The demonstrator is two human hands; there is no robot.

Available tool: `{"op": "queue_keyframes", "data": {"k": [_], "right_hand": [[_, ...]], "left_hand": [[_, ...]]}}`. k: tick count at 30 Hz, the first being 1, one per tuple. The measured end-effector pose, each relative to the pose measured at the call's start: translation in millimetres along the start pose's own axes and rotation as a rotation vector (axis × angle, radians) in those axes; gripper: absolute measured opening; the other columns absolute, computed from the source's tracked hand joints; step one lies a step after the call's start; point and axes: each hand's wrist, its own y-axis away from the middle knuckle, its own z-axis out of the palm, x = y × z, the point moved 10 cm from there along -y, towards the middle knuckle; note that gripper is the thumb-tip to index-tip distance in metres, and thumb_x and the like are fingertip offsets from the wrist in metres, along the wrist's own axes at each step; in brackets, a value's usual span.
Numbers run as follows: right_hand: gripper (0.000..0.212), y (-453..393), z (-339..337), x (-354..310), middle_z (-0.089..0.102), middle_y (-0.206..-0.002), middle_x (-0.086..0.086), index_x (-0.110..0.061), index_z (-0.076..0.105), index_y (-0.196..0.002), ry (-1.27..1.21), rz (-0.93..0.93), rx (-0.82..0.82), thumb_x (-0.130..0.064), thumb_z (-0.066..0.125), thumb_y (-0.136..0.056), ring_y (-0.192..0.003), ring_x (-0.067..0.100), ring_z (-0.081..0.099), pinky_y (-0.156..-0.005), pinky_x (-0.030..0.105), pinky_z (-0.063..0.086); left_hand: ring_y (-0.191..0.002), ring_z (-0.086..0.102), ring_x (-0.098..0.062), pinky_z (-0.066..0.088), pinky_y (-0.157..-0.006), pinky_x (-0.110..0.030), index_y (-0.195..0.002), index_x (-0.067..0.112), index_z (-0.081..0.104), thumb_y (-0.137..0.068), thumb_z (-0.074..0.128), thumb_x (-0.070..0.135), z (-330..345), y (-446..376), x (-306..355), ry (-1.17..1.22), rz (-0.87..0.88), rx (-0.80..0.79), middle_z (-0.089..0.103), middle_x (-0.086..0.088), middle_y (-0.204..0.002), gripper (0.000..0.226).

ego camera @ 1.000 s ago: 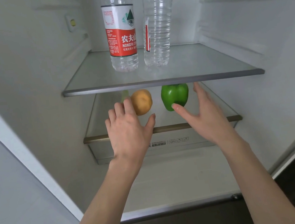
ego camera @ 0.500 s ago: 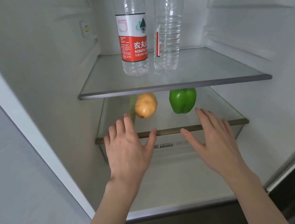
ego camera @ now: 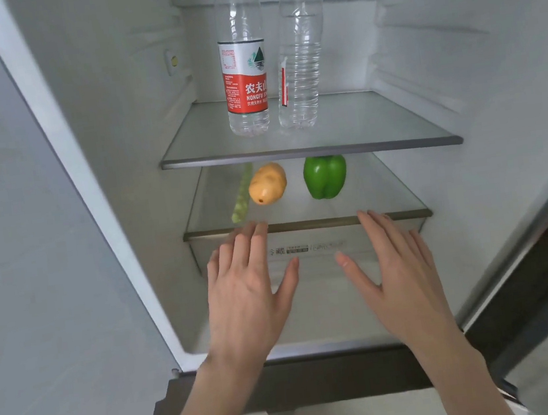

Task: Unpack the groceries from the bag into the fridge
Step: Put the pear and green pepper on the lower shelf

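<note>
Two hands, left (ego camera: 247, 295) and right (ego camera: 399, 273), hover flat-fingered and spread, each grip empty, before the drawer (ego camera: 308, 248); potato (ego camera: 267, 183) at 11 o'clock, pepper (ego camera: 325, 177) at 12; two bottles (ego camera: 245, 83) on the shelf (ego camera: 310, 152) above.

Upper glass shelf (ego camera: 376, 125), frame centre: two water bottles (ego camera: 245, 86). Lower shelf (ego camera: 378, 194): potato (ego camera: 268, 184), green pepper (ego camera: 325, 177), possibly celery stalk (ego camera: 242, 197).

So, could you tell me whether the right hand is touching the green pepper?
Apart. The head view shows the right hand open in front of the shelf edge, with bare glass shelf between its fingertips and the green pepper.
</note>
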Motion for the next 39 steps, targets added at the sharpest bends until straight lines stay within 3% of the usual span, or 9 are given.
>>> {"op": "queue_keyframes", "data": {"k": [7, 16, 22, 29, 36, 39], "right_hand": [[0.078, 68, -37, 0, 0.046, -0.158, 0.004, -0.02, 0.037, -0.156, -0.004, -0.012, 0.046, -0.071, 0.025, -0.099, -0.145, 0.025, 0.043, -0.123, 0.045, 0.023], [0.075, 142, -77, -4, 0.051, -0.155, 0.006, -0.02, 0.049, -0.151, 0.08, -0.024, 0.071, -0.07, 0.034, -0.098, -0.146, 0.028, 0.044, -0.119, 0.056, 0.035], [0.075, 191, -119, -16, 0.055, -0.151, 0.008, -0.016, 0.051, -0.149, 0.171, -0.003, 0.155, -0.068, 0.026, -0.102, -0.142, 0.029, 0.05, -0.119, 0.048, 0.031], [0.068, 256, -153, -1, 0.049, -0.156, 0.004, -0.017, 0.045, -0.154, 0.312, 0.211, 0.156, -0.059, 0.04, -0.1, -0.149, 0.024, 0.041, -0.123, 0.046, 0.026], [0.066, 335, -198, 20, 0.051, -0.155, 0.002, -0.02, 0.046, -0.152, 0.45, 0.435, 0.192, -0.061, 0.038, -0.101, -0.149, 0.023, 0.04, -0.123, 0.048, 0.029], [0.064, 376, -219, 25, 0.054, -0.151, 0.003, -0.018, 0.05, -0.149, 0.5, 0.518, 0.23, -0.059, 0.044, -0.1, -0.147, 0.024, 0.043, -0.121, 0.05, 0.032]], "left_hand": [[-0.139, 0.047, -0.024, 0.039, -0.114, -0.042, -0.147, 0.015, 0.049, -0.101, 0.05, 0.053, -31, 61, 46, -0.041, 0.055, -0.047, 0.056, -0.002, -0.145, 0.06], [-0.131, 0.054, -0.026, 0.043, -0.108, -0.043, -0.139, 0.012, 0.057, -0.098, 0.054, 0.05, -75, 117, 79, -0.035, 0.058, -0.015, 0.06, -0.003, -0.138, 0.057], [-0.128, 0.055, -0.024, 0.044, -0.109, -0.041, -0.139, 0.015, 0.057, -0.098, 0.051, 0.052, -86, 136, 102, 0.056, 0.121, -0.057, 0.06, -0.001, -0.137, 0.056], [-0.132, 0.053, -0.023, 0.042, -0.114, -0.043, -0.142, 0.018, 0.053, -0.098, 0.044, 0.058, -85, 167, 136, 0.203, 0.282, -0.156, 0.059, 0.0, -0.141, 0.06], [-0.133, 0.05, -0.021, 0.033, -0.115, -0.036, -0.141, 0.017, 0.053, -0.097, 0.048, 0.054, -81, 219, 185, 0.378, 0.452, -0.231, 0.059, 0.0, -0.141, 0.058], [-0.132, 0.052, -0.024, 0.038, -0.113, -0.041, -0.141, 0.014, 0.055, -0.097, 0.044, 0.054, -83, 244, 218, 0.461, 0.515, -0.283, 0.06, -0.003, -0.14, 0.06]]}}
